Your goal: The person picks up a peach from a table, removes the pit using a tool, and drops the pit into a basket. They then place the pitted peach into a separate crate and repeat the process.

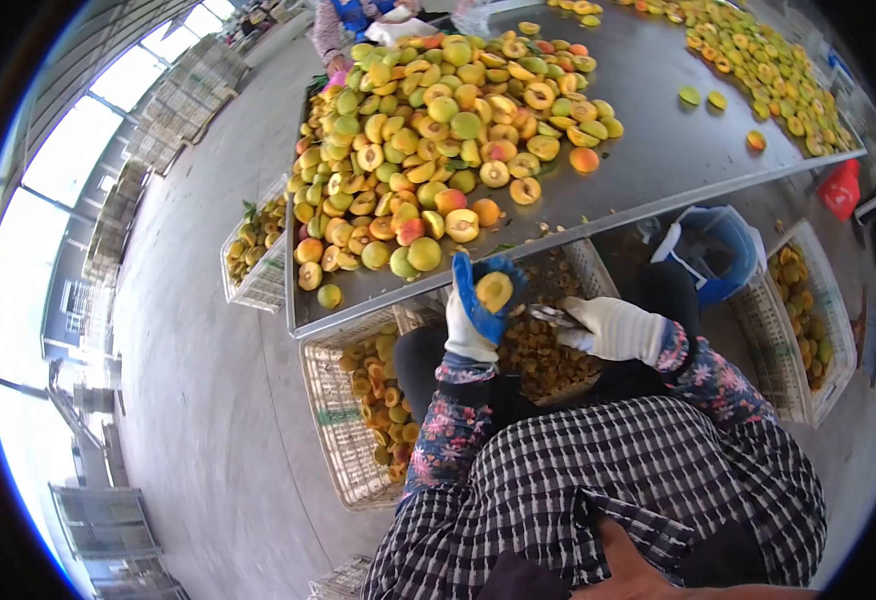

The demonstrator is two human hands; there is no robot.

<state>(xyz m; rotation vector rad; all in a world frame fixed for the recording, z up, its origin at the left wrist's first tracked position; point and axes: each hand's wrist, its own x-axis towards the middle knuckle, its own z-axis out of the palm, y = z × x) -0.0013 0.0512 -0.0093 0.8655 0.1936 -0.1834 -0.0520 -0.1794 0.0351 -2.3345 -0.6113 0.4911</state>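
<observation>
Beyond the bench's [648,135] near edge, the left hand [471,318] grips a cut fruit [494,292]; the right hand [613,328], just rightward, grasps a tool [550,315] pointing toward it.

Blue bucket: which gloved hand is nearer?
Right. The right hand is below and left of the blue bucket in the image; the left hand is farther left.

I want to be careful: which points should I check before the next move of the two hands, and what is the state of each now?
1. Left hand holds the fruit half: ok.
2. Right hand holds the metal tool: ok.
3. Both hands gloved: ok.
4. Metal tool apart from left hand: cannot tell.
5. Stone out of the fruit half: cannot tell.
6. Fruit pile on the table: ok.
</observation>
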